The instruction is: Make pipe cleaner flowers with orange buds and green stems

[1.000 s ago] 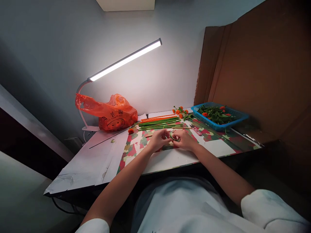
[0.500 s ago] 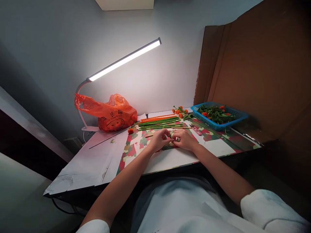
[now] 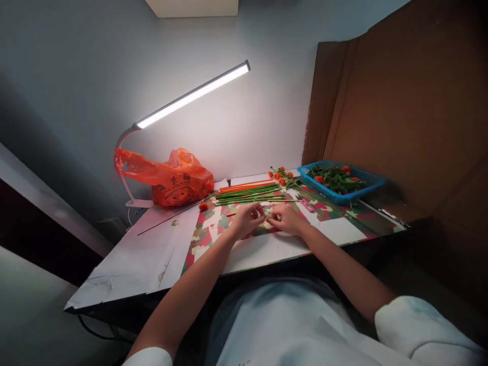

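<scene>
Over the camouflage-patterned mat [image 3: 324, 217], my left hand [image 3: 247, 218] and my right hand [image 3: 286, 218] almost meet at the fingertips. Both pinch a small pale green thing [image 3: 269, 215], partly hidden by the fingers; its kind is too small to make out. Just behind the hands lies a row of green stems [image 3: 247, 191], with orange sticks [image 3: 249, 183] farther back. A thin tan stick [image 3: 231, 214] shows beside my left hand. Pink-handled scissors [image 3: 306, 205] lie to the right of my right hand.
One orange flower [image 3: 203, 207] lies left of the stems, several orange flowers [image 3: 281, 176] behind. A blue basket [image 3: 343, 198] of leaves and flowers stands right, before a cardboard sheet [image 3: 381, 112]. At left are an orange plastic bag [image 3: 179, 183] and a lit lamp [image 3: 194, 95].
My fingertips have drawn slightly apart, and less of the green thing shows between them. The whole view has shifted a little; the other things lie as before.
</scene>
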Available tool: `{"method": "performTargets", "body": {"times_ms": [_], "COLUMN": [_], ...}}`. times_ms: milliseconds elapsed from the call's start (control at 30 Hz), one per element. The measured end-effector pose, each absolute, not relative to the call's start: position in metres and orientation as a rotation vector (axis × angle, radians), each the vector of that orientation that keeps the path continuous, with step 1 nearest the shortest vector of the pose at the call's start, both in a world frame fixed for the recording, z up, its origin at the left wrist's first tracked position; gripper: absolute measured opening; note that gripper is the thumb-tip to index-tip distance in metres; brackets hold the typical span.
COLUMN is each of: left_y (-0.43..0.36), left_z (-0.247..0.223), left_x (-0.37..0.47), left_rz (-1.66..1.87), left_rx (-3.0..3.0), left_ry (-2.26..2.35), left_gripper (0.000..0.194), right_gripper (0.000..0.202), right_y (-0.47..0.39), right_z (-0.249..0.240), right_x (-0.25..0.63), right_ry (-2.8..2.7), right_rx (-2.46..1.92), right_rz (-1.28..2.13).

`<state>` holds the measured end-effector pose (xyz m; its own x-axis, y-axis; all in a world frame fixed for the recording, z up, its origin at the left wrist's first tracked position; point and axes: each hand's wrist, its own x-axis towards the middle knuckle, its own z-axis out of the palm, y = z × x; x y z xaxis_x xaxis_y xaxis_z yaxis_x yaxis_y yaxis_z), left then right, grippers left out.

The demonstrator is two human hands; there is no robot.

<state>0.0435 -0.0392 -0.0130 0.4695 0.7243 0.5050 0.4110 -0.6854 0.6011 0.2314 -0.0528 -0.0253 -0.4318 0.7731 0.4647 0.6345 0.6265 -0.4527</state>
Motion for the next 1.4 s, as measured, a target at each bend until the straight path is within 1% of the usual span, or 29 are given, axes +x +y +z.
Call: {"method": "performTargets", "body": {"times_ms": [100, 200, 467, 567, 667, 733, 867, 933, 1000, 1100, 1167, 1400], "left_y": [-0.038, -0.036, -0.029, -0.028, -0.029, -0.031, -0.034, -0.036, -0.037, -0.040, -0.041, -0.041], "left_z": [-0.006, 0.001, 0.006, 0.008, 0.010, 0.012, 0.014, 0.014, 0.013, 0.011, 0.008, -0.007], "left_x": [0.039, 0.033, 0.023, 0.019, 0.015, 0.012, 0.007, 0.008, 0.011, 0.019, 0.024, 0.036], "left_rz": [1.167, 1.280, 1.278, 1.264, 1.122, 0.926, 0.465, 0.382, 0.464, 0.740, 0.862, 0.762], "left_rx": [2.241, 2.135, 2.109, 2.076, 2.087, 2.090, 1.977, 1.959, 2.020, 2.144, 2.243, 2.600], "left_ry": [0.964, 1.019, 1.053, 1.021, 0.972, 0.938, 0.925, 0.935, 0.930, 0.912, 0.931, 0.980], "left_gripper": [0.010, 0.010, 0.009, 0.010, 0.010, 0.011, 0.024, 0.030, 0.031, 0.030, 0.028, 0.027], "right_gripper": [0.040, 0.041, 0.027, 0.027, 0.029, 0.030, 0.030, 0.031, 0.030, 0.026, 0.025, 0.020], "right_y": [-0.051, -0.052, -0.050, -0.048, -0.047, -0.047, -0.050, -0.052, -0.053, -0.054, -0.054, -0.052], "right_z": [-0.025, -0.022, -0.020, -0.023, -0.025, -0.026, -0.024, -0.022, -0.021, -0.021, -0.021, -0.027], "right_x": [0.232, 0.233, 0.233, 0.234, 0.235, 0.236, 0.237, 0.237, 0.236, 0.235, 0.234, 0.233], "right_ry": [-2.207, -2.212, -2.197, -2.201, -2.224, -2.221, -2.205, -2.200, -2.201, -2.209, -2.211, -2.254], "right_rx": [-1.110, -1.118, -1.207, -1.233, -1.269, -1.281, -1.225, -1.168, -1.107, -1.020, -0.976, -0.909], "right_rz": [0.283, 0.344, 0.380, 0.348, 0.292, 0.241, 0.172, 0.151, 0.116, 0.035, -0.017, -0.045]}}
